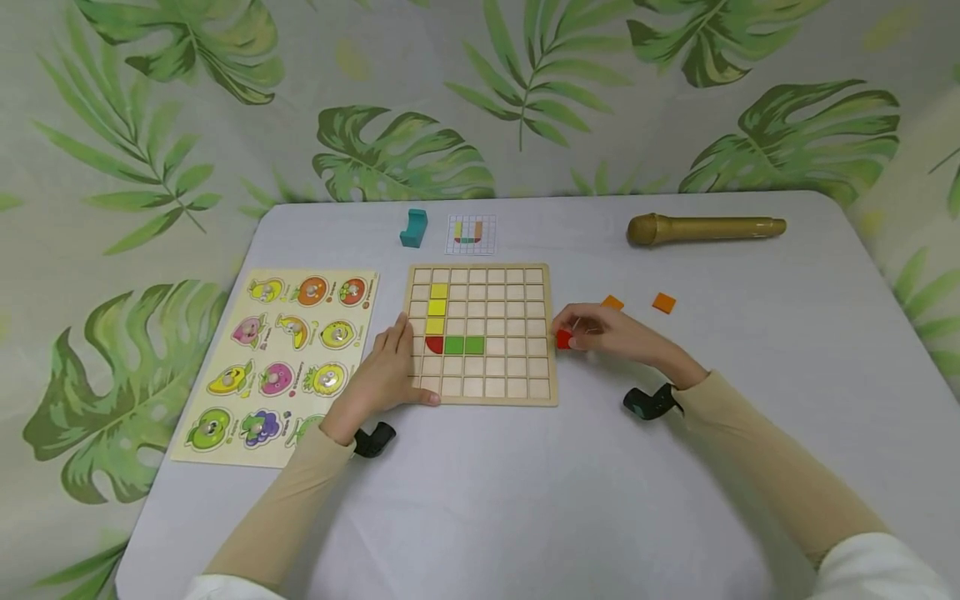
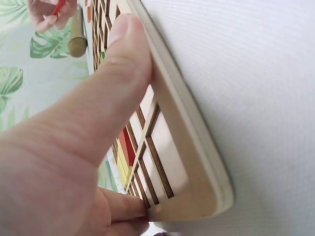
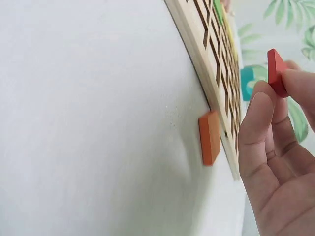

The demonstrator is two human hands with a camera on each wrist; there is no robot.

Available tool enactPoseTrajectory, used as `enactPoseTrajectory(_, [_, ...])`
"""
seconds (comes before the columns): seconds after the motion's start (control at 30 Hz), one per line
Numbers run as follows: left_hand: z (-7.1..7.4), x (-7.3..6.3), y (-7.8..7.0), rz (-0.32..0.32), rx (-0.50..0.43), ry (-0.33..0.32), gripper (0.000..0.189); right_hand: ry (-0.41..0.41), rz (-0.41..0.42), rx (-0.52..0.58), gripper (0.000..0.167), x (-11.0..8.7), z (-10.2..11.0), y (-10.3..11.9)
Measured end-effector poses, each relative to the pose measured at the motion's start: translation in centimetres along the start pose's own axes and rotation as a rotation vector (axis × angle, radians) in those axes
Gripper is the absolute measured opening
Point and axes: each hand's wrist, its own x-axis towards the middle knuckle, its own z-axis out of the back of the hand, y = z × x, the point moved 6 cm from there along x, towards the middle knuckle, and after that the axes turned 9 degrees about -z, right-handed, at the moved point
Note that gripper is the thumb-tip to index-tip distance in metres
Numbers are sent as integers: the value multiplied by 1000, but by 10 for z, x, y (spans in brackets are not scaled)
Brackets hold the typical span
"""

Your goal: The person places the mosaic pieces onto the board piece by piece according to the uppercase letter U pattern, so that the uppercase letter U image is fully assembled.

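A square wooden grid board [image 1: 517, 367] lies at the middle of the table. In its cells sit a column of yellow square tiles [image 1: 437, 307], a red quarter-round tile [image 1: 434, 343] below them and two green square tiles [image 1: 454, 345] beside that. My left hand [image 1: 384, 373] rests at the board's near left corner, thumb laid along the front rim and fingers against the left side. Just off the board's right edge, my right hand [image 1: 618, 335] pinches a red tile [image 3: 275, 73] between thumb and fingertips, raised above the table.
Two orange square tiles [image 1: 663, 302] lie right of the board, one partly behind my right hand. Behind the board are a teal block [image 1: 413, 228] and a printed pattern card [image 1: 471, 234]. A gold microphone [image 1: 708, 229] lies back right; a fruit puzzle board [image 1: 247, 354] is at left.
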Motion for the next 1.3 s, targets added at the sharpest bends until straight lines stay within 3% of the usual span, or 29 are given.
enactPoseTrajectory(0.17, [-1,1,1,-3,15,5,123,-39,39,23,16,14,-7,8])
enactPoseTrajectory(0.67, [-2,2,3,-6,34,7,123,-138,-55,42,8,60,-42,22])
enactPoseTrajectory(1.3, [-2,1,3,-4,19,0,123,-258,-44,-345,11,73,-62,45])
